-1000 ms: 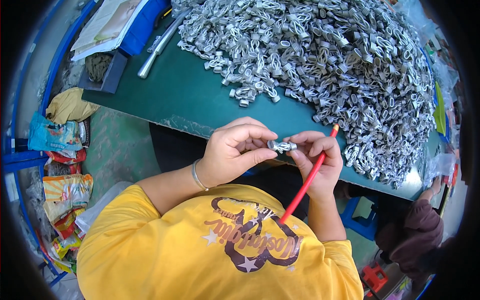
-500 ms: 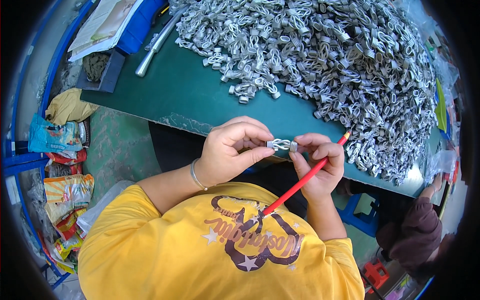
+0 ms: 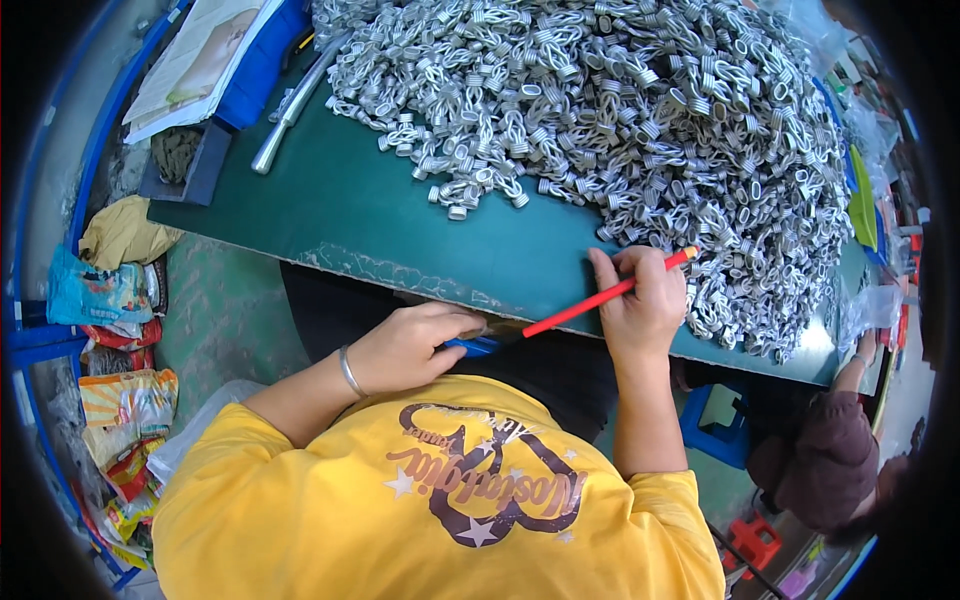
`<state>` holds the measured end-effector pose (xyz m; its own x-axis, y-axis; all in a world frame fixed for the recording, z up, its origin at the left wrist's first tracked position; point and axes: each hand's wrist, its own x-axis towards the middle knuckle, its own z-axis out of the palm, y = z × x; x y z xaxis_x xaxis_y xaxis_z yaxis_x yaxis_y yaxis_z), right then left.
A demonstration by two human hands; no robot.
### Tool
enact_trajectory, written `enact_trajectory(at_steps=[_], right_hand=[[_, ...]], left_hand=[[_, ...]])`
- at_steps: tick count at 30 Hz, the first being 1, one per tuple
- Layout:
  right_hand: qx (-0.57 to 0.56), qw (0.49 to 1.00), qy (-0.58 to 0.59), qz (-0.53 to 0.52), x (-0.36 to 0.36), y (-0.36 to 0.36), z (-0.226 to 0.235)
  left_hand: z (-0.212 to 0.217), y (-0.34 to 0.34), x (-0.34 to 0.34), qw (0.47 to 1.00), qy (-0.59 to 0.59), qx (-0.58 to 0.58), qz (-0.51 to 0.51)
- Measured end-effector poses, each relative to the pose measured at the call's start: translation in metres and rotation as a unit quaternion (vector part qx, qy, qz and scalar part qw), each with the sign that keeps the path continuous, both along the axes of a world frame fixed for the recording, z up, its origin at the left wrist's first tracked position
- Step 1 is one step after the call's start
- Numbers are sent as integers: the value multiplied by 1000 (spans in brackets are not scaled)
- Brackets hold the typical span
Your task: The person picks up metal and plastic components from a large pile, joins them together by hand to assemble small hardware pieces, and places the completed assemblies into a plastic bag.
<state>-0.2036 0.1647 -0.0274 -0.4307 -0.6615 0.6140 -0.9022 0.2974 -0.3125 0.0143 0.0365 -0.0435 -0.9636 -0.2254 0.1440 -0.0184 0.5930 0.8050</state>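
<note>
- A green table [image 3: 330, 200], scuffed along its near edge, spans the workspace; colourful packets [image 3: 125, 400] are stacked at the left.
- On its far left side are a blue bin [image 3: 262, 75] topped with papers [image 3: 195, 65], a grey tray [image 3: 207, 165] holding dark cloth [image 3: 175, 155], and a long metal tool [image 3: 270, 150].
- A large heap of silvery metal pieces [image 3: 600, 130] covers the far middle and right.
- The right hand [image 3: 642, 300], above the near edge beside the heap, grips a red stick [image 3: 580, 305] slanting down to the left, thumb held out.
- The left hand [image 3: 415, 340] is curled at the near edge, by a blue object [image 3: 477, 347]; whether it holds anything cannot be told.
- Far right, another person's dark sleeve [image 3: 825, 440].
</note>
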Motion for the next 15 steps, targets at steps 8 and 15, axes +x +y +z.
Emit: enact_trajectory(at_steps=[8,15], right_hand=[[39,995,36,-82,-2,-12,1],[40,992,62,-102,1,-8,4]], left_hand=[[20,-1,-14,991,-22,109,-75],[37,-5,-31,988,55,142,-27]])
